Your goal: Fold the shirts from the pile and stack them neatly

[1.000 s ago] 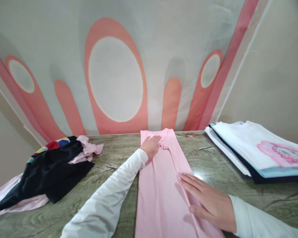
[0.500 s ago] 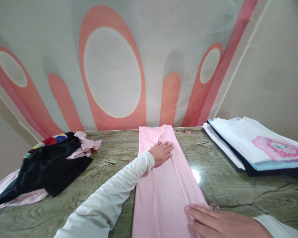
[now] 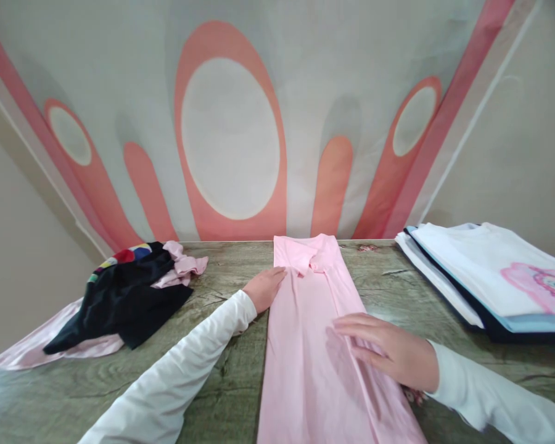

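Observation:
A pink shirt (image 3: 300, 345) lies lengthwise on the table, folded into a long narrow strip, its far end close to the table's back edge. My left hand (image 3: 266, 288) rests at the strip's left edge near the far end, fingertips on the cloth, fingers stretched out and holding nothing. Over the right part of the strip is my right hand (image 3: 388, 350), fingers extended and slightly apart, casting a shadow on the fabric; whether it touches the cloth I cannot tell. The near end of the shirt runs out of view.
To the left lies a loose heap of clothes, with a black garment (image 3: 120, 296) over pink cloth (image 3: 60, 330). On the right stands a stack of folded shirts (image 3: 472, 265), a white one with a pink print on top. A patterned wall panel (image 3: 300, 123) rises behind the wood-grain table (image 3: 226, 376).
My left hand has slid from the middle of the shirt to its left edge. My right hand has moved forward, away from the near part. The view has shifted slightly left.

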`<state>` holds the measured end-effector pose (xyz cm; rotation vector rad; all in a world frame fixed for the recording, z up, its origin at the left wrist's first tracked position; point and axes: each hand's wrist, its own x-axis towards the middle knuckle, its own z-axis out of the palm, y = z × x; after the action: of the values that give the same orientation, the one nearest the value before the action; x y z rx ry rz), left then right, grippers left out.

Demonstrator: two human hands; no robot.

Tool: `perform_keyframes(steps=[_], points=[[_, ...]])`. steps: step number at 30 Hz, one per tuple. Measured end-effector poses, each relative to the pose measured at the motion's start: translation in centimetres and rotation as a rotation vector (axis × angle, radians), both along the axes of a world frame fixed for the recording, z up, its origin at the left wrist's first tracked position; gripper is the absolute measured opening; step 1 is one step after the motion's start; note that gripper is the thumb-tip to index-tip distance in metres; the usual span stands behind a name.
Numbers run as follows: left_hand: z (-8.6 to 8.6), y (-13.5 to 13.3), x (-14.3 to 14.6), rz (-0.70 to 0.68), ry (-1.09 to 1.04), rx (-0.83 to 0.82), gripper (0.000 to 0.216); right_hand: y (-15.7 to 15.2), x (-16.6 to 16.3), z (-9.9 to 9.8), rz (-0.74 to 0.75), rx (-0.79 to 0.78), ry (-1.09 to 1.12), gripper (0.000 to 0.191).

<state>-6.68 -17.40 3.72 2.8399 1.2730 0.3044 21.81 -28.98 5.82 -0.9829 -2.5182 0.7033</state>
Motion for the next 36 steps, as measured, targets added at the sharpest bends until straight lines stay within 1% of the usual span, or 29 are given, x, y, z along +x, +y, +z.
perform_keyframes(steps=[4,6,9,12,15,19,22,24,27,32,36], points=[[-1.0,-1.4,-1.4,0.057,0.011,0.012,0.039,3.0,-3.2,-0.1,0.093,0.114,-0.039,0.041],[-1.2,-1.9,-1.5,0.066,0.015,0.017,0.04,5.0,-4.9,-0.4,0.1,0.186,-0.057,0.043],[-1.4,-2.1,-1.6,0.078,0.022,0.023,0.041,7.7,-6.9,-1.4,0.064,0.278,-0.117,0.043],[-1.6,-2.1,-1.7,0.078,0.021,0.028,0.042,9.4,-7.8,-2.3,-0.011,0.329,-0.186,0.041],[-1.7,-2.0,-1.7,0.077,0.02,0.027,0.043,10.1,-7.8,-2.5,-0.057,0.359,-0.206,0.036],[-1.8,-2.0,-1.7,0.073,0.021,0.028,0.043,10.8,-7.3,-1.7,-0.065,0.381,-0.171,0.028],[-1.8,-2.0,-1.6,0.076,0.021,0.035,0.043,11.6,-7.1,-1.6,-0.07,0.424,-0.139,0.031],[-1.7,-2.1,-1.6,0.083,0.025,0.037,0.043,12.2,-7.2,-2.0,-0.067,0.445,-0.167,0.035],[-1.6,-2.2,-1.7,0.089,0.034,0.027,0.043,12.7,-7.3,-2.7,-0.068,0.434,-0.235,0.038],[-1.6,-2.1,-1.7,0.093,0.035,0.027,0.043,12.5,-6.8,-2.9,-0.081,0.515,-0.336,0.033],[-1.7,-2.0,-1.7,0.085,0.031,0.033,0.043,12.0,-6.8,-2.7,-0.102,0.54,-0.323,0.035]])
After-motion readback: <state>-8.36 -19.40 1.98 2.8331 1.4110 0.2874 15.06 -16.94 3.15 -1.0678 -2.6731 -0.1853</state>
